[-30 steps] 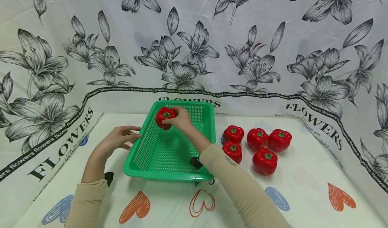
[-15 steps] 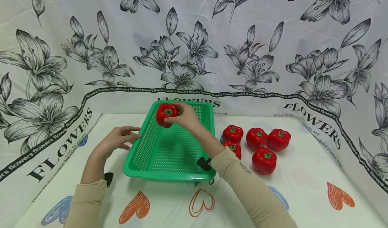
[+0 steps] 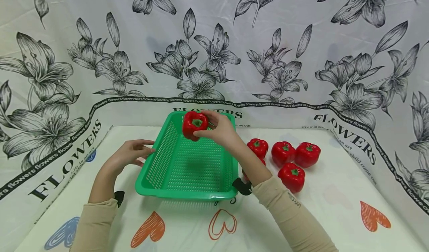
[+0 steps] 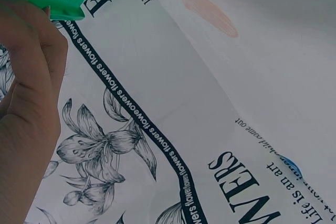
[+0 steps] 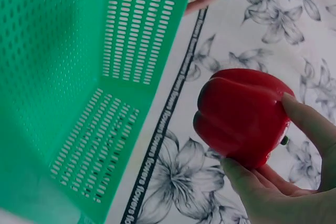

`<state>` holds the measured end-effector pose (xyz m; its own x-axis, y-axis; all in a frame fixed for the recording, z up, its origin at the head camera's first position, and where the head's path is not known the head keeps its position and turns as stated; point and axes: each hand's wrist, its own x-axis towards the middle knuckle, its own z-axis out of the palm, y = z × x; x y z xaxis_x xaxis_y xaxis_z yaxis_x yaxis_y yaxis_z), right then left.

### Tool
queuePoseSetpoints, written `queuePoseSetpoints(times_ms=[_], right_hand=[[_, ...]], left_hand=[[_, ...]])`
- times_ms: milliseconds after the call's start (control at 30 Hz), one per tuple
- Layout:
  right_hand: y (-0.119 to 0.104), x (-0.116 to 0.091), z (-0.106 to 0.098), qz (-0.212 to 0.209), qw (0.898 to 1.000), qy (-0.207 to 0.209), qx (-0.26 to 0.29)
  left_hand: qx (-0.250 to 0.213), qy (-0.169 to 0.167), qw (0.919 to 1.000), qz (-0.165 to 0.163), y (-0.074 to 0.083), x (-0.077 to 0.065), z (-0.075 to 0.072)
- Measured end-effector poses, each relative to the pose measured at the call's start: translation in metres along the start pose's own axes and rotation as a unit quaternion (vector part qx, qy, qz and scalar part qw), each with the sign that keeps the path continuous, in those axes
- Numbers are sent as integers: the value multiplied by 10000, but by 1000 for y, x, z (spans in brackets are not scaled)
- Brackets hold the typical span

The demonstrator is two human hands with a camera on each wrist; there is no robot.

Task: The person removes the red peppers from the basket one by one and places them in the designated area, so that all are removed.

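My right hand (image 3: 222, 131) holds a red bell pepper (image 3: 194, 125) between thumb and fingers, above the far part of a green plastic basket (image 3: 187, 196). In the right wrist view, the bell pepper (image 5: 241, 116) hangs apart from the basket's perforated wall (image 5: 139, 30), its stem toward the palm. My left hand (image 3: 125, 157) has its fingertips on the outside of the basket's left rim, fingers loosely bent. The left wrist view has that hand (image 4: 34, 61) beside the basket's green edge (image 4: 68, 11). The basket floor shows no pepper on it.
Several more red bell peppers (image 3: 283, 154) stand on the white cloth right of the basket, one partly hidden behind my right forearm. A flower-printed curtain (image 3: 214, 77) rises behind. Black bands (image 3: 242, 187) sit at both wrists.
My right hand has lifted the bell pepper slightly and moved it right, from near the basket's left wall toward its middle. My left hand has stayed at the rim.
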<state>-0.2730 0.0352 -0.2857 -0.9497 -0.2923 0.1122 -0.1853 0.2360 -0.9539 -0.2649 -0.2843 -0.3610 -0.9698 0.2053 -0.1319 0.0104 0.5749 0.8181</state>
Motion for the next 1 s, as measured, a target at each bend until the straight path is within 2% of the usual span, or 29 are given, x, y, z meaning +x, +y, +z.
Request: queuePoseSetpoints(times_ms=[400, 767, 1000], right_hand=[[11, -21, -31, 202, 9992, 220, -252], [25, -49, -63, 252, 9987, 401, -205], [35, -63, -81, 504, 9967, 551, -313]], left_hand=[[42, 22, 10000, 8, 0, -1, 1], [33, -39, 10000, -39, 1, 0, 0], [65, -34, 9999, -70, 0, 0, 0]])
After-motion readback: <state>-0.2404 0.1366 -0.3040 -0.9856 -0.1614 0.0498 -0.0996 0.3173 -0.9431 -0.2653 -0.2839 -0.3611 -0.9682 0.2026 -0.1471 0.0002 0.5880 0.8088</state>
